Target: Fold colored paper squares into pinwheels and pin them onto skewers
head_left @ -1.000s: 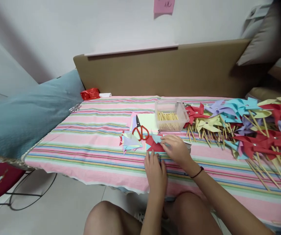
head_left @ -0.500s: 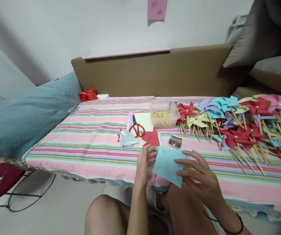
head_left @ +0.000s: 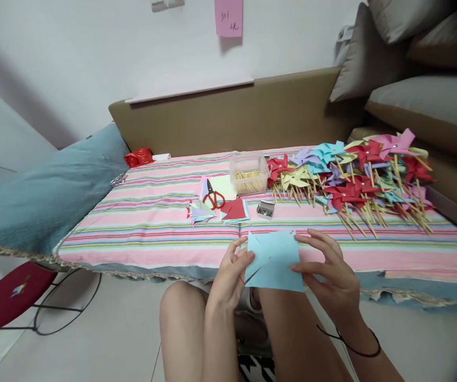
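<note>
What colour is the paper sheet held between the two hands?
Light blue; the sheet shows best in the head view.

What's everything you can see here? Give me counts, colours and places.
Paper square: one, light blue, between both hands
Pinwheels: many, mixed colours, piled right
Stick box: one, clear, left of pinwheels
Sticks: many, pale yellow, inside stick box
Small box: one, grey, nearer than stick box
Scissors: one pair, red-handled, left of stick box
Paper piles: several, mixed colours, around scissors
Bundle: one, red, far left
Striped cloth: one, mostly pink, middle
Backrest: one, brown, behind cloth
Cushions: several, grey and brown, upper right
Cover: one, blue, left
Note: one, pink, on wall
Seat: one, dark red, lower left
Knees: two, bare, lower middle
Left hand: one, paper's left edge
Right hand: one, paper's right edge
</note>
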{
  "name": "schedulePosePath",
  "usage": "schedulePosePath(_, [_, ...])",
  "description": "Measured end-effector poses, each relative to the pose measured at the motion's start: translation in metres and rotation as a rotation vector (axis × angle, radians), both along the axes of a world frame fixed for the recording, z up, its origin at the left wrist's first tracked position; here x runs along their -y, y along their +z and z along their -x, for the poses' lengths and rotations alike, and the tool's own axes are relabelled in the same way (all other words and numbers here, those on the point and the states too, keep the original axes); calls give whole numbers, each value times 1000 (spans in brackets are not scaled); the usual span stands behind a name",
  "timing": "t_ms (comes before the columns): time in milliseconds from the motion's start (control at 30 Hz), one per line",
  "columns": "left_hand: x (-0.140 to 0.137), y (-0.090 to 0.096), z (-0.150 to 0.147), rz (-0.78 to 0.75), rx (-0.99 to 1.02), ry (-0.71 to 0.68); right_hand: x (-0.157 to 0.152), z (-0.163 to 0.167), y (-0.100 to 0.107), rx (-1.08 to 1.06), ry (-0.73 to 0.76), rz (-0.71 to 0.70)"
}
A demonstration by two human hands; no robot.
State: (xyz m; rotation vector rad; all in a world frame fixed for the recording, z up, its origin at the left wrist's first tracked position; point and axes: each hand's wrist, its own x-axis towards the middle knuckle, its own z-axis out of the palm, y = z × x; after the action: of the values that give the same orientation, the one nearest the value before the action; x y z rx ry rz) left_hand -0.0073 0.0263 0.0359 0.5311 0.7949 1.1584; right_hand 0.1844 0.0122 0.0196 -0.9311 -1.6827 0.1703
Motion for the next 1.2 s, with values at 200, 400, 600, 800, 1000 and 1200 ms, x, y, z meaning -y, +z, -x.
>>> schedulePosePath(200, [23,15,-19,-66,-184,-7,24,-6,-1,-23,4,28])
schedulePosePath(400, [41,19,-23,-119,-359,135,43,1,4,-513,85,473])
schedulePosePath(600, [54,29,-26,-79,-448,176,43,10,12,-754,141,818])
schedulePosePath(800, [55,22,-27,-77,-351,213,40,15,7,-757,69,740])
schedulePosePath(1000, [51,10,-25,-79,-400,176,45,17,8,-618,117,546])
schedulePosePath(1200, [51,9,-23,-105,-336,169,47,20,10,-306,131,352])
